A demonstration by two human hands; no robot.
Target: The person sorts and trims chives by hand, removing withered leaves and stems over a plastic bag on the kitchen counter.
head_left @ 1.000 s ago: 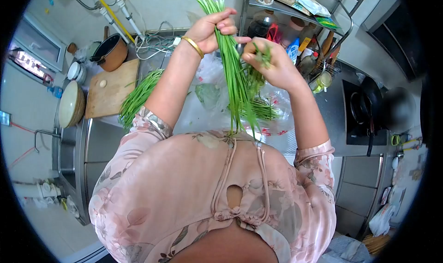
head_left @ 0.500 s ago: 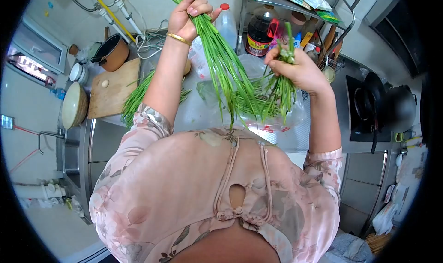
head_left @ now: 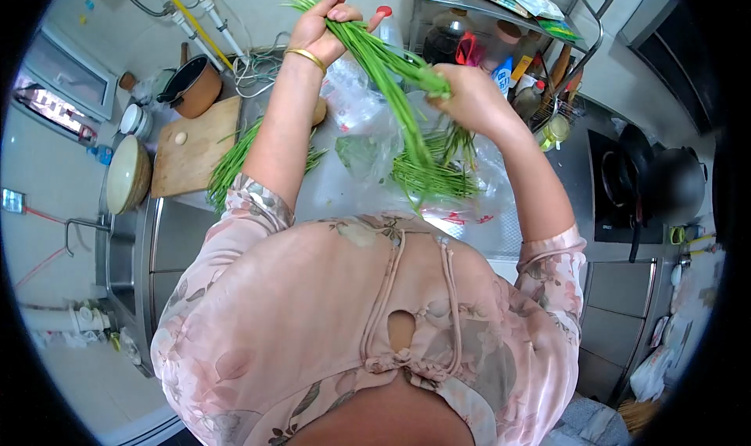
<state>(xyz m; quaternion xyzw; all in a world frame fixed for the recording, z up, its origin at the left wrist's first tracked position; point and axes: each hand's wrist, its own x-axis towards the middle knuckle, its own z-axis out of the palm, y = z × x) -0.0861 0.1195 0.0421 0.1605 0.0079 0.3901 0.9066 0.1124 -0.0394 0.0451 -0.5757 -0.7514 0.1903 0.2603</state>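
High over the back of the counter, my left hand (head_left: 323, 30) is closed round a bunch of long green stalks (head_left: 383, 66), their pale ends sticking out above it. My right hand (head_left: 463, 94) is closed at the right side of the bunch, with green stalks at its fingers and some hanging below; motion blurs its fingertips. Under the hands, a pile of green stalks (head_left: 434, 176) lies on a clear plastic bag (head_left: 489, 176). Another pile of stalks (head_left: 235, 160) rests left of my left forearm.
A cutting board (head_left: 195, 152) bearing a small round item, a bowl (head_left: 127, 174) and a brown pot (head_left: 197, 90) are at left. Bottles and jars stand under a metal shelf (head_left: 501, 12) at back right. A stove with dark pans (head_left: 632, 160) is farther right.
My right hand has moved left and up to the bunch in my left hand. Part of that bunch now bends across towards my right hand.
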